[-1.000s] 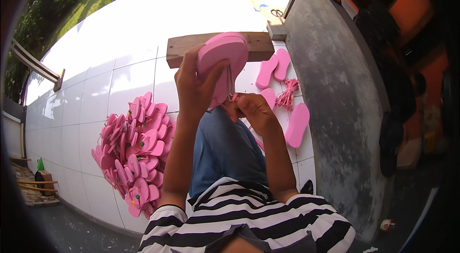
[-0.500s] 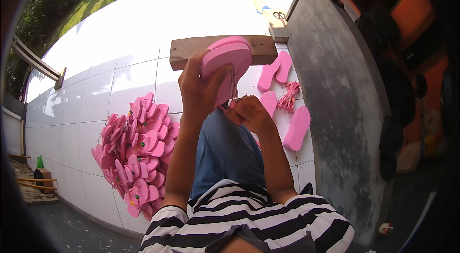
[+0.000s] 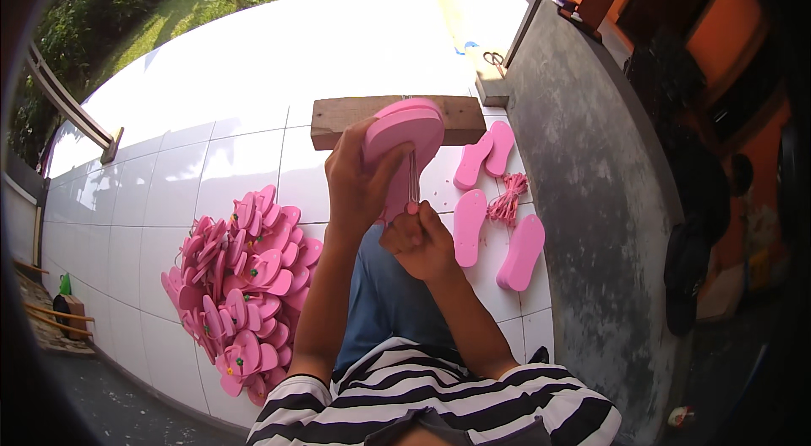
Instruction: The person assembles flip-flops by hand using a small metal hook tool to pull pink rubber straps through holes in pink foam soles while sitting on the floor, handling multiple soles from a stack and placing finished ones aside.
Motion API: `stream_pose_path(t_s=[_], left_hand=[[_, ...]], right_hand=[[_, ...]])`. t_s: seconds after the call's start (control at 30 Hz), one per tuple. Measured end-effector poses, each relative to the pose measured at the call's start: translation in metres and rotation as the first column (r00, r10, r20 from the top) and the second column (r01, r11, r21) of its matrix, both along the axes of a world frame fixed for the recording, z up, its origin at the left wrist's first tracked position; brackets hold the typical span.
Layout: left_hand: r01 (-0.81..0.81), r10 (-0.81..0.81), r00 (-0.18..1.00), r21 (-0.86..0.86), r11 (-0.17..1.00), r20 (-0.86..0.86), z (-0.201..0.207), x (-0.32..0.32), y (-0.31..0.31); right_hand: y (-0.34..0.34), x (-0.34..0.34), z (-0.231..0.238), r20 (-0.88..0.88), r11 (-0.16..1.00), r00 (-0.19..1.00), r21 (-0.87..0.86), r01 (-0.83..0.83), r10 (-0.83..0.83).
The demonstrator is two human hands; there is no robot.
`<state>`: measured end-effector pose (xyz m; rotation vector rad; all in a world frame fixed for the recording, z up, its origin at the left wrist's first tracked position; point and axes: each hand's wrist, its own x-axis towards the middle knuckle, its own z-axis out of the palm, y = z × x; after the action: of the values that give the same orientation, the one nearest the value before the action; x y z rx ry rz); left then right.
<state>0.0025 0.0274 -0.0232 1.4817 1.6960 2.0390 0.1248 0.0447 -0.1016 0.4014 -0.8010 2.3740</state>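
Observation:
My left hand [image 3: 355,180] is closed round a pink flip-flop sole [image 3: 401,129], thumb on the near face and fingers behind. A second pink layer shows at its upper edge. Thin metal rods [image 3: 414,171] run down along the sole's right side, from the wooden block [image 3: 338,121] behind it. At their lower end sits a small pink strap end [image 3: 412,208], pinched by my right hand [image 3: 418,243], whose fingers are curled. The rest of the strap is mostly hidden by my hands.
A heap of finished pink flip-flops [image 3: 245,294] lies to the left on the white tiles. To the right are loose pink soles [image 3: 470,226], a thicker stack of soles [image 3: 521,252] and a bundle of pink straps [image 3: 508,199]. Scissors [image 3: 494,62] rest near the grey wall [image 3: 583,150].
My right hand has turned and shifted slightly left and down, still at the rods' lower end. The left hand keeps its hold on the sole. The whole view has tilted up slightly.

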Motion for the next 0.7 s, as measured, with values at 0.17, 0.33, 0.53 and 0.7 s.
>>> stream_pose_path(t_s=[0.17, 0.33, 0.53, 0.7], left_hand=[[-0.003, 0.003, 1.000, 0.007, 1.000, 0.011, -0.001, 0.001, 0.001], [-0.003, 0.003, 1.000, 0.009, 1.000, 0.029, -0.001, 0.002, 0.000], [-0.038, 0.040, 0.998, 0.036, 0.999, -0.048, 0.002, 0.003, -0.002], [-0.025, 0.026, 0.999, 0.027, 0.999, -0.030, 0.000, 0.002, 0.002]], right_hand=[[-0.008, 0.002, 0.009, 0.023, 0.991, 0.997, -0.109, 0.077, -0.075], [0.006, 0.019, 0.022, 0.354, 0.919, 0.859, 0.275, 0.282, -0.370], [0.019, 0.026, 0.032, 0.427, 0.904, 0.842, 0.401, 0.151, -0.330], [0.032, 0.014, 0.026, 0.318, 0.947, 0.921, 0.293, 0.132, -0.226]])
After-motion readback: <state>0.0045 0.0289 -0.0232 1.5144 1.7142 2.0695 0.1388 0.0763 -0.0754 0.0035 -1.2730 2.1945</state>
